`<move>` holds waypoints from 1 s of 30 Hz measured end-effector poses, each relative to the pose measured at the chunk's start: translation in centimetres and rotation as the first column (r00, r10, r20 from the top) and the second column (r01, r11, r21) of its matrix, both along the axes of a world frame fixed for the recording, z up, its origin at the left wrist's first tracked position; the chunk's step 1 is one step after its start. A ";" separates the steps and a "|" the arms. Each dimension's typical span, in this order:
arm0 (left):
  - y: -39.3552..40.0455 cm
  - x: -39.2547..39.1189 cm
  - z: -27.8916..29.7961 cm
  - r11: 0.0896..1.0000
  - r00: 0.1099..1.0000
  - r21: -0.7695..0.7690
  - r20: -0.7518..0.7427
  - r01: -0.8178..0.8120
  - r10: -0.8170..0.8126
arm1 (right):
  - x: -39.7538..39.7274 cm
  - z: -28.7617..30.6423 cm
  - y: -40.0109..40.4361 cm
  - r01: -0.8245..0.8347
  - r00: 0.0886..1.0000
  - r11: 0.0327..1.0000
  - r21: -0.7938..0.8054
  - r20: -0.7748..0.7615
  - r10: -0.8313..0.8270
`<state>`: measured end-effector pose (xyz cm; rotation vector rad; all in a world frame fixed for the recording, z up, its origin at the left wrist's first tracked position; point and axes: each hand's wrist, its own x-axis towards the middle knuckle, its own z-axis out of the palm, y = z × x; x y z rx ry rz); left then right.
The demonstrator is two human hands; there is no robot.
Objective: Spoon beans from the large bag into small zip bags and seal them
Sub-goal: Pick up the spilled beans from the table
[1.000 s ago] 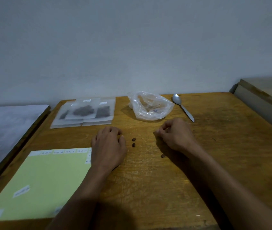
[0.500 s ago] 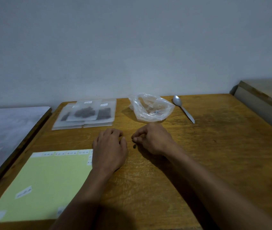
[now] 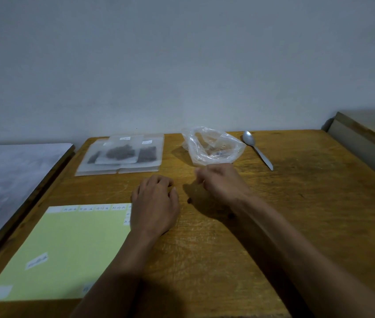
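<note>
The large bag [image 3: 213, 146] lies crumpled and nearly empty at the back of the wooden table [image 3: 319, 203], its mouth slack, with the filled zip bags [image 3: 122, 153] stacked to its left and the spoon [image 3: 256, 149] lying just to its right. Two stray beans sit on the wood: one [image 3: 189, 200] between our hands, another [image 3: 230, 216] beside our right wrist. Our right hand [image 3: 222, 182] hovers just in front of the bag, blurred, fingers bunched as if pinching something; we cannot tell whether a bean is in them. Our left hand [image 3: 155, 203] rests knuckles up, fingers loosely curled, its heel on the edge of the yellow label sheet [image 3: 62, 249]. We judge this is gathering spilled beans. To do it well, we pinch each bean singly, steady the bag's mouth with the left hand, and drop it well inside.
</note>
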<state>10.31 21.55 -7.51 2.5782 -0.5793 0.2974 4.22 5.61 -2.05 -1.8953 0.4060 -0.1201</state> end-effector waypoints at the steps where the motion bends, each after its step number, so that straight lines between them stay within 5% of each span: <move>1: 0.0 -0.1 0.1 1.000 1.000 0.002 0.002 0.000 0.000 | -0.1 0.0 0.0 -0.087 0.996 0.968 -0.237 -0.015 0.086; 3: -0.1 -0.1 0.1 1.000 1.000 0.006 0.003 -0.003 0.003 | -0.2 -0.1 -0.1 -0.241 0.970 0.854 -0.460 -0.090 0.225; 11: 0.0 -0.1 0.1 1.000 1.000 0.010 0.009 0.003 -0.003 | -0.8 -0.2 0.6 -0.228 0.973 0.827 -0.515 -0.079 0.219; 14: 0.0 -0.1 0.0 1.000 1.000 0.014 0.015 0.012 -0.012 | -2.2 0.5 0.2 -0.047 0.998 0.999 0.013 -0.032 0.047; 16: -0.4 -0.4 0.1 0.999 0.999 0.019 0.030 0.038 -0.038 | -3.7 1.1 -0.8 0.087 0.996 0.906 0.415 -0.061 -0.067; 18: -1.4 -1.0 0.3 0.995 0.994 0.014 0.030 0.100 -0.100 | -5.3 1.4 -2.1 0.177 0.984 0.857 0.485 -0.087 -0.154; 22: -4.4 -2.8 0.5 0.974 0.974 0.014 0.008 0.224 -0.225 | -8.0 1.7 -3.9 0.113 0.990 0.991 -0.074 -0.079 -0.119; 25: -5.7 -3.5 0.5 0.972 0.972 0.019 0.001 0.234 -0.234 | -8.8 0.8 -4.3 -0.113 0.988 0.882 -0.458 -0.147 0.050; 30: -5.4 -3.4 0.3 0.970 0.970 -0.003 0.009 0.242 -0.242 | -8.4 -0.6 -3.8 -0.154 0.987 0.830 -0.536 -0.118 0.107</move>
